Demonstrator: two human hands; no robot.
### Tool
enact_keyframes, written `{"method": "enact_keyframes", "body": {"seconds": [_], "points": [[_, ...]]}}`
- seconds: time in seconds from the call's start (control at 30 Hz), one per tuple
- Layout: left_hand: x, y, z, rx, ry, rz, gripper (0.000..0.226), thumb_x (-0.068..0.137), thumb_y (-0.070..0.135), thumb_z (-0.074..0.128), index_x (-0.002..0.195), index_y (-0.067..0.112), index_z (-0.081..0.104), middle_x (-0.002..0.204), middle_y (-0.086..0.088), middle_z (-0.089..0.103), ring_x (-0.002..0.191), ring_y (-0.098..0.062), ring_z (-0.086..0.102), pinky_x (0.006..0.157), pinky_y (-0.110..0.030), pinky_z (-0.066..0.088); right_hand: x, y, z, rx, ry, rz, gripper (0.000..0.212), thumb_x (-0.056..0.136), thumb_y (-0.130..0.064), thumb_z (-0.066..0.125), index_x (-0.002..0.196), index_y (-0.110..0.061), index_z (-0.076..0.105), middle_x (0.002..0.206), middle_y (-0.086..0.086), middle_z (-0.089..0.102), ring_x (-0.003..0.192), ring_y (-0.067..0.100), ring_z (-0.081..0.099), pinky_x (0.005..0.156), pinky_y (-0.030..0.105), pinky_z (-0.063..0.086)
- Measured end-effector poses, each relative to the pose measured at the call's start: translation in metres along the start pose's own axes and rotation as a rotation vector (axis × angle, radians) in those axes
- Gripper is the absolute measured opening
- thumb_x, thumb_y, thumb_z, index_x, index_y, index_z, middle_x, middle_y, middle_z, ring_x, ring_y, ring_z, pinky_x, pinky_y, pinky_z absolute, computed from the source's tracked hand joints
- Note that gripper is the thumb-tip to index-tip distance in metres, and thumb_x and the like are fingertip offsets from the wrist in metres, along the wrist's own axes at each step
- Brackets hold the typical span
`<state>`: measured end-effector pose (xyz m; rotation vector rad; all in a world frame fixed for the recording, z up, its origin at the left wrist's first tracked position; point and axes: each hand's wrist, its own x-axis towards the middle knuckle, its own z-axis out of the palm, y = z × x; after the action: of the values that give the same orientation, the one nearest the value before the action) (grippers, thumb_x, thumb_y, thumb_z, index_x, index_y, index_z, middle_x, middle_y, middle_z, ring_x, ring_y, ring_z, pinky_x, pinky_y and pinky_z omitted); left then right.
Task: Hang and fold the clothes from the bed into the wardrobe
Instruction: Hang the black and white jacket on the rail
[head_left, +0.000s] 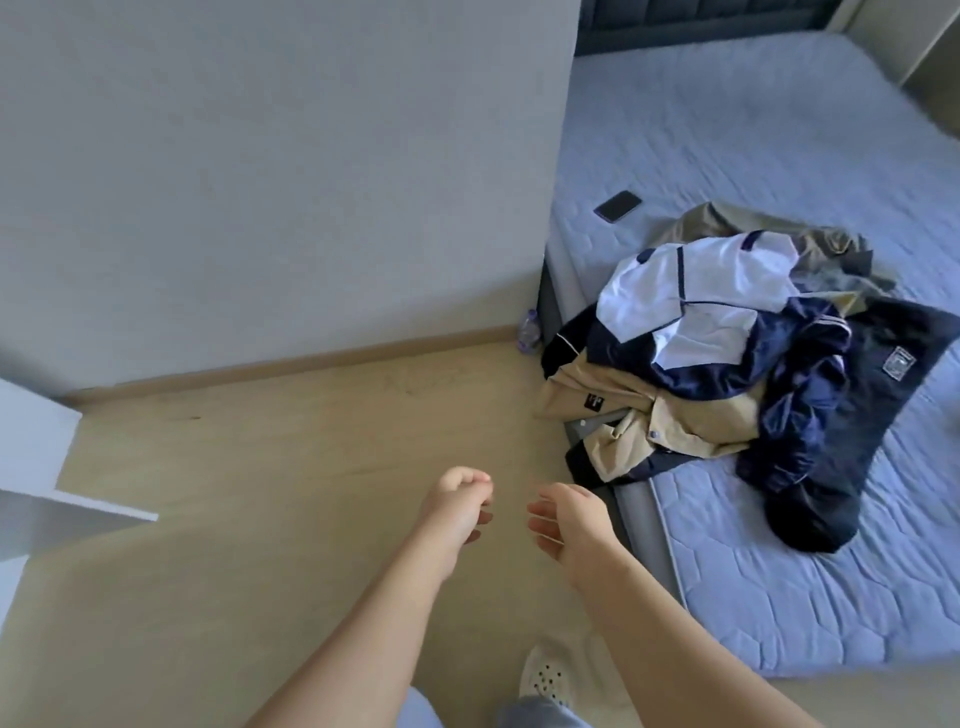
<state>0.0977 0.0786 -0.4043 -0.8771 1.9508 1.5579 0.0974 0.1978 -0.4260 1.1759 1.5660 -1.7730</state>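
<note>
Clothes (727, 353) lie heaped, white, navy and beige, on the near corner of the bed (779, 597), with a beige piece draping over its edge. A phone (618, 206) lies near them. Above the floor (260, 467), both hands are empty: left hand (457, 504) loosely curled, right hand (571, 519) relaxed.

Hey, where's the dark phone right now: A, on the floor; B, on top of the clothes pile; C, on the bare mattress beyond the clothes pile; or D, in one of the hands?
C: the phone lies flat on the bare mattress, apart from the clothes pile.
</note>
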Motion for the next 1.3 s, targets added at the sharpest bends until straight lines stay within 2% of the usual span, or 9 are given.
{"method": "enact_keyframes", "body": {"seconds": [0.2, 0.53, 0.7, 0.8, 0.9, 0.97, 1.03, 1.2, 1.3], "points": [[0.041, 0.054, 0.065, 0.147, -0.126, 0.021, 0.016, 0.094, 0.012, 0.045, 0.082, 0.021, 0.051, 0.073, 0.004, 0.054, 0.058, -0.009, 0.048, 0.052, -0.021, 0.032, 0.042, -0.038, -0.04, 0.176, 0.084, 0.05, 0.016, 0.091, -0.007, 0.045, 0.079, -0.015, 0.053, 0.067, 0.002, 0.057, 0.054, 0.016, 0.048, 0.054, 0.023, 0.037], [0.149, 0.175, 0.097, 0.351, -0.284, 0.092, 0.012, 0.095, 0.012, 0.043, 0.092, 0.017, 0.053, 0.077, 0.002, 0.053, 0.06, -0.009, 0.048, 0.051, -0.018, 0.036, 0.108, -0.149, -0.054, 0.58, 0.277, 0.084, 0.015, 0.092, -0.003, 0.043, 0.08, -0.011, 0.043, 0.062, 0.005, 0.041, 0.049, 0.015, 0.033, 0.052, 0.021, 0.026], [0.191, 0.222, 0.121, 0.447, -0.341, 0.116, 0.014, 0.095, 0.012, 0.043, 0.087, 0.018, 0.053, 0.076, 0.003, 0.054, 0.059, -0.009, 0.047, 0.051, -0.018, 0.035, 0.137, -0.19, -0.042, 0.642, 0.317, 0.128, 0.014, 0.093, -0.006, 0.049, 0.079, -0.009, 0.051, 0.067, 0.007, 0.053, 0.05, 0.018, 0.043, 0.053, 0.023, 0.032], [0.208, 0.229, 0.136, 0.512, -0.376, 0.102, 0.015, 0.093, 0.012, 0.043, 0.087, 0.02, 0.054, 0.078, 0.003, 0.055, 0.061, -0.009, 0.048, 0.051, -0.017, 0.037, 0.155, -0.198, -0.048, 0.679, 0.326, 0.17, 0.013, 0.094, -0.004, 0.045, 0.095, 0.004, 0.055, 0.06, 0.006, 0.048, 0.046, 0.016, 0.038, 0.051, 0.021, 0.028], [0.237, 0.239, 0.164, 0.54, -0.363, 0.088, 0.016, 0.092, 0.011, 0.042, 0.088, 0.019, 0.055, 0.079, 0.002, 0.055, 0.061, -0.009, 0.048, 0.05, -0.017, 0.036, 0.188, -0.212, -0.067, 0.695, 0.294, 0.183, 0.035, 0.094, -0.001, 0.039, 0.121, 0.021, 0.043, 0.05, 0.003, 0.038, 0.041, 0.014, 0.031, 0.047, 0.02, 0.022], [0.257, 0.243, 0.185, 0.553, -0.338, 0.069, 0.016, 0.092, 0.01, 0.042, 0.09, 0.017, 0.055, 0.077, 0.002, 0.055, 0.06, -0.009, 0.047, 0.049, -0.018, 0.035, 0.212, -0.218, -0.08, 0.647, 0.307, 0.191, 0.018, 0.093, -0.002, 0.041, 0.096, 0.009, 0.054, 0.058, 0.004, 0.041, 0.047, 0.014, 0.033, 0.05, 0.022, 0.023], [0.276, 0.243, 0.21, 0.563, -0.317, 0.05, 0.016, 0.092, 0.009, 0.041, 0.091, 0.016, 0.055, 0.076, 0.002, 0.054, 0.059, -0.01, 0.046, 0.049, -0.018, 0.034, 0.238, -0.224, -0.098, 0.604, 0.298, 0.215, 0.018, 0.092, -0.004, 0.042, 0.075, -0.01, 0.046, 0.059, 0.001, 0.041, 0.048, 0.013, 0.032, 0.052, 0.022, 0.023], [0.325, 0.227, 0.276, 0.656, -0.305, -0.006, 0.02, 0.091, 0.01, 0.04, 0.083, 0.021, 0.055, 0.084, 0.0, 0.057, 0.064, -0.011, 0.051, 0.052, -0.02, 0.039, 0.308, -0.226, -0.14, 0.549, 0.274, 0.289, 0.022, 0.092, -0.005, 0.041, 0.074, -0.015, 0.044, 0.046, -0.004, 0.041, 0.034, 0.009, 0.032, 0.042, 0.018, 0.026], [0.361, 0.208, 0.312, 0.766, -0.237, -0.004, 0.033, 0.088, 0.003, 0.032, 0.079, 0.026, 0.054, 0.105, -0.005, 0.057, 0.079, -0.02, 0.055, 0.064, -0.028, 0.045, 0.341, -0.224, -0.16, 0.538, 0.293, 0.311, 0.019, 0.092, -0.003, 0.042, 0.077, -0.013, 0.047, 0.061, 0.003, 0.045, 0.047, 0.013, 0.037, 0.051, 0.021, 0.029]]}}
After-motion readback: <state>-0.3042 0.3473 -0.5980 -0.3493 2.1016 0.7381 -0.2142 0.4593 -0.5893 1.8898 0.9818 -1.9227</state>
